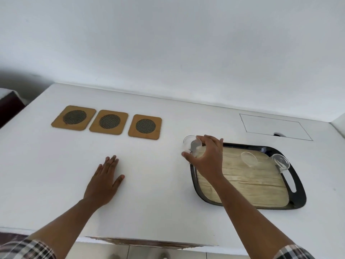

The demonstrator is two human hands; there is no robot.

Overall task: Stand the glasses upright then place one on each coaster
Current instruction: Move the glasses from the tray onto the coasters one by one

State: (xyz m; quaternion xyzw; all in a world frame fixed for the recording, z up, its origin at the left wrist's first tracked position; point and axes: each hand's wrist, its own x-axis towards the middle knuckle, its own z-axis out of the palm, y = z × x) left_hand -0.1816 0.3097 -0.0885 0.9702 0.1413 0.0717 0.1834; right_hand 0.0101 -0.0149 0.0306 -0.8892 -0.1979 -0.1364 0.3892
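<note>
The right hand (207, 157) grips a tilted glass (192, 145) above the tray's (296, 200) left edge, the left hand (104, 182) lies spread flat on the bench (158, 184), two glasses (249, 159) lie on the tray, and three coasters (108, 122) sit left of it.

white counter (153, 184) | black tray, wood-look base (298, 200) | outlined hatch (274, 126)

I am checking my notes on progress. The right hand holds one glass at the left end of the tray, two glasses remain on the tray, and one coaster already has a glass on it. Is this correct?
Not quite. In the head view all three coasters are bare. The rest stands: the right hand holds one glass at the left end of the tray, and two glasses remain on the tray.
</note>
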